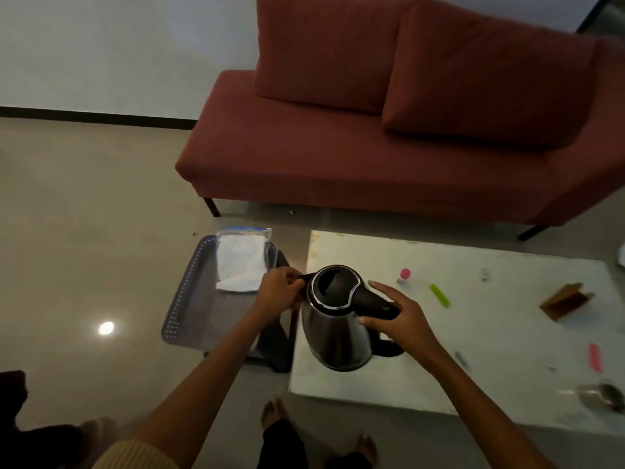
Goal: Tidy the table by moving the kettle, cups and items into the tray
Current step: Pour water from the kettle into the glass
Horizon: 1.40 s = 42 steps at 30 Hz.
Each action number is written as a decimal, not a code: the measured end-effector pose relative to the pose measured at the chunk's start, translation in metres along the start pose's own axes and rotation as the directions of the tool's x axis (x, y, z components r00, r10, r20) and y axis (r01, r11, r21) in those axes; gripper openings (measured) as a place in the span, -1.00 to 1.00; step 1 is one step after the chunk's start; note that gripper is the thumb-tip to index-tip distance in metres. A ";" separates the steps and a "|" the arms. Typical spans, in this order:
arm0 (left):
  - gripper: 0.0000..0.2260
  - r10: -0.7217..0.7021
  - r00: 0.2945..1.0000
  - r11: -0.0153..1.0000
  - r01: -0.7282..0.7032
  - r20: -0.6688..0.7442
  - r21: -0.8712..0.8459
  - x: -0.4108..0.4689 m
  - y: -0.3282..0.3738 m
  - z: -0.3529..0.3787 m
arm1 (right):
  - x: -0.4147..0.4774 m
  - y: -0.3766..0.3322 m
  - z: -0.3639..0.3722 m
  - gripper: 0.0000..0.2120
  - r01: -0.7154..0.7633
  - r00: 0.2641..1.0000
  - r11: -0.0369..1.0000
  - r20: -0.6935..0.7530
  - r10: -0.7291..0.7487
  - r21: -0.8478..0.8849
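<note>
Kettle (334,319) at frame centre, over worktop (490,350) edge. Right hand (402,319) fingers grasp its handle; left hand (280,292) fingers pinch the spout, apparently steadying it for transfer to the tray (179,299), left of centre.

Kettle (333,336), centre: shiny metal body w/ matt black plastic lid & handle. Sofa (338,157), upper right: matt red cloth. Floor (84,265), left: glossy, smooth.
</note>
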<state>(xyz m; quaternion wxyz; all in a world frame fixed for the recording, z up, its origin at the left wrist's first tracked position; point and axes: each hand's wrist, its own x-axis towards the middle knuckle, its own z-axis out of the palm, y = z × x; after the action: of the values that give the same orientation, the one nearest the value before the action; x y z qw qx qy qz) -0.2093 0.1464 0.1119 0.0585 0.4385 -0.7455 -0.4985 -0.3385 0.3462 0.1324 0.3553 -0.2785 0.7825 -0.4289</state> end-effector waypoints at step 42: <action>-0.20 0.010 0.995 0.941 -0.044 0.103 0.335 0.032 -0.207 0.198 | 0.000 0.171 0.017 -0.53 -0.212 0.971 0.919 -0.179 0.159 -0.332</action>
<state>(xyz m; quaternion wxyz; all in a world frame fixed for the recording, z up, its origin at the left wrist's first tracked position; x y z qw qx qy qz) -0.2094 0.2366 -0.1620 -0.0478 0.4066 -0.8276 -0.3841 -0.3476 0.4199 -0.0226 0.2801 -0.2286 0.8931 -0.2675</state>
